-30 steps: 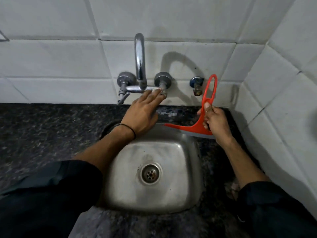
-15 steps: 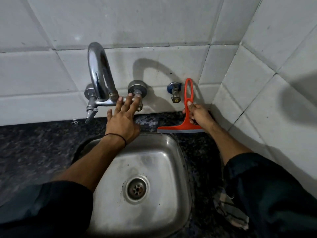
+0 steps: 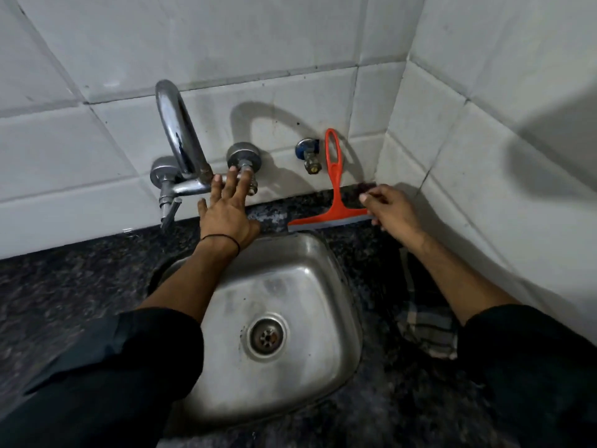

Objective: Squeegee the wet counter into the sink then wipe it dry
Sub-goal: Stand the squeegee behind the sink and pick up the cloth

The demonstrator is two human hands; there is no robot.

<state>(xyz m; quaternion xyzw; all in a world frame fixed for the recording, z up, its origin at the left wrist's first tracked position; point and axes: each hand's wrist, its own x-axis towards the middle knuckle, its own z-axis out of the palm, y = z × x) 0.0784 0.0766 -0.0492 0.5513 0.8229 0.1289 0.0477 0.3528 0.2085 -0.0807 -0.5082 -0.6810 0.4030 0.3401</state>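
The orange squeegee (image 3: 337, 189) stands upright behind the steel sink (image 3: 300, 279), its handle leaning on the tiled wall and its grey blade resting on the dark speckled counter (image 3: 80, 286). My right hand (image 3: 392, 211) is at the blade's right end, off the handle, with the fingers loosely curled and the thumb apart. My left hand (image 3: 226, 215) lies flat with spread fingers at the sink's back rim, its fingertips touching the wall tap (image 3: 181, 134) near the right knob. A checked cloth (image 3: 426, 321) lies on the counter right of the sink, partly under my right forearm.
White tiled walls meet in a corner close on the right. A small blue-capped valve (image 3: 308, 153) sticks out of the wall beside the squeegee handle. The tap spout points left, off the sink. The drain (image 3: 267, 337) is open.
My right hand has slid off the squeegee handle to the blade's right end, and the squeegee now leans on the wall. The view shifted right and down. My left hand stayed at the tap.
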